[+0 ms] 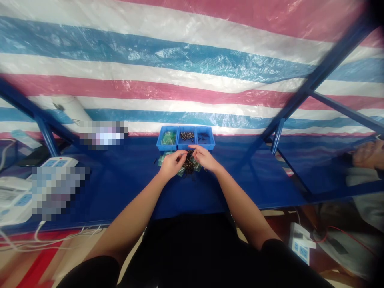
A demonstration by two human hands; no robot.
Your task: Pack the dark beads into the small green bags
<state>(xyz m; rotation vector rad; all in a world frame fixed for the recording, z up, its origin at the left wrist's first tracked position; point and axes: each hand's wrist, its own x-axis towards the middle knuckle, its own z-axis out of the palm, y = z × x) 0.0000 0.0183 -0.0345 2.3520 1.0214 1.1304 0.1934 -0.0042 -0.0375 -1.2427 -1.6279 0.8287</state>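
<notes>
Both my hands meet over a small heap of dark little parts (189, 165) on the blue table (126, 180). My left hand (172, 163) is curled, fingers pinched at the heap's left edge. My right hand (205, 157) is also curled, fingertips pinched at the heap's top. What each pinch holds is too small to name. Small greenish clear bags (181, 172) lie under and beside the heap. Just behind stand three joined blue bins (185, 139): the left one with green bags, the middle one with dark parts, the right one with a few dark pieces.
A white device with blue buttons (57, 162) and cables sit at the left. Blue metal frame bars (303, 94) cross on the right. Another person's hand (367, 154) shows at the far right edge. A striped tarp (180, 60) hangs behind the table.
</notes>
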